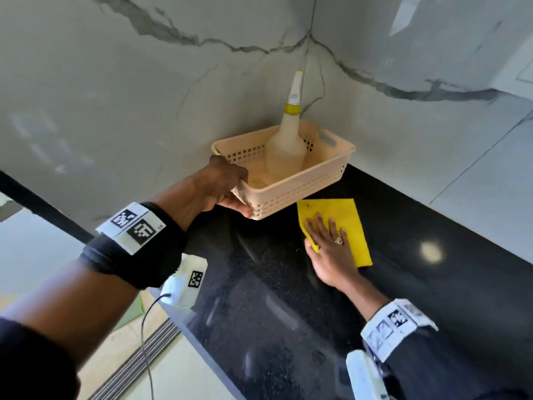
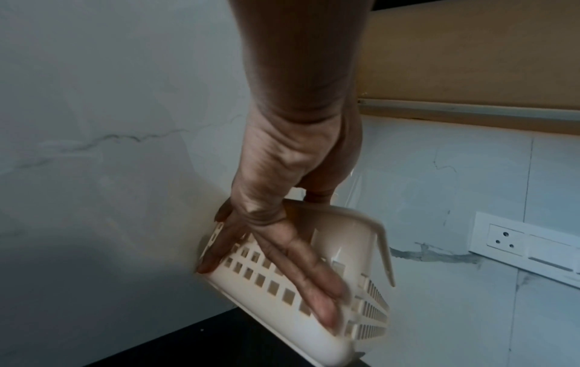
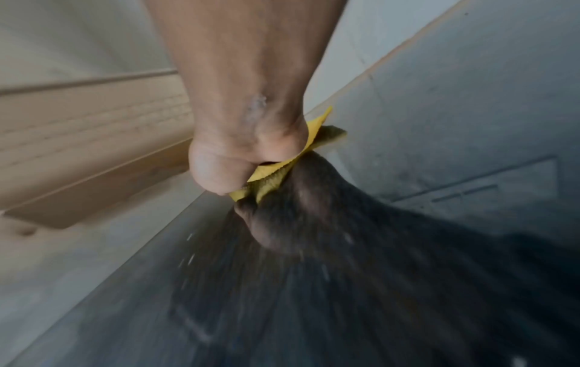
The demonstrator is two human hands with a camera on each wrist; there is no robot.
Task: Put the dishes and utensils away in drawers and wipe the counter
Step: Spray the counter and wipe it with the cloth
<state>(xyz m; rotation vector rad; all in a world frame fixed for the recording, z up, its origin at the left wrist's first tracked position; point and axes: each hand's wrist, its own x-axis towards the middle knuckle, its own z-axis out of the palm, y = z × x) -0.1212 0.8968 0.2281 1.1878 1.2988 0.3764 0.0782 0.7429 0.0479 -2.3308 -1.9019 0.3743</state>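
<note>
A cream plastic basket [image 1: 291, 189] sits in the corner of the black counter [image 1: 274, 284], tilted up at its near end. My left hand [image 1: 227, 189] grips its near corner, thumb over the rim and fingers [image 2: 313, 280] under the perforated wall of the basket [image 2: 361, 250]. A pale spray bottle [image 1: 285, 148] with a yellow collar stands inside it. My right hand [image 1: 328, 243] lies flat with straight fingers on a yellow cloth [image 1: 346, 220] just in front of the basket. In the right wrist view only an edge of the cloth [image 3: 282, 168] shows under the palm.
Marble-patterned walls [image 1: 144, 82] meet in the corner behind the basket. The counter's front edge [image 1: 184, 321] runs diagonally at the lower left, with floor and a metal track beyond it. A white socket panel [image 2: 514, 240] is on the right wall.
</note>
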